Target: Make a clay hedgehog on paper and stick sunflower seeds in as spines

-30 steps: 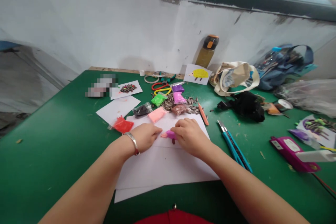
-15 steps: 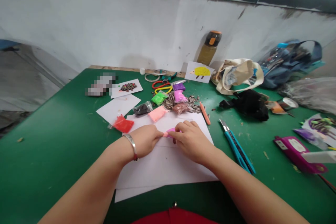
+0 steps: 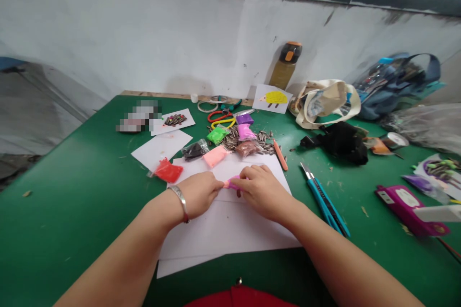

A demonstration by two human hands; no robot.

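Observation:
On the white paper (image 3: 230, 230) lies a small modelling clay figure (image 3: 235, 183), with a purple body, a peach pointed end and a brown bit underneath. My left hand (image 3: 200, 193) comes from the left, finger and thumb pinched at the peach tip. Curled over the purple part is my right hand (image 3: 264, 192), which hides much of it. Beyond the hands lie bags of clay: peach (image 3: 216, 156), red (image 3: 168, 171), black (image 3: 195, 149), brown (image 3: 248, 148), green (image 3: 218, 135) and pink (image 3: 246, 132).
Sunflower seeds (image 3: 230, 140) are heaped behind the paper. A peach-coloured clay tool (image 3: 280, 155) and a blue utility knife (image 3: 326, 201) lie to the right. Scissors (image 3: 225, 117), a hedgehog picture card (image 3: 272, 99), a bottle (image 3: 286, 64) and bags (image 3: 327, 103) stand farther back.
Almost nothing differs. Both hands stay on the clay figure in the same grip; the whole view has shifted very slightly.

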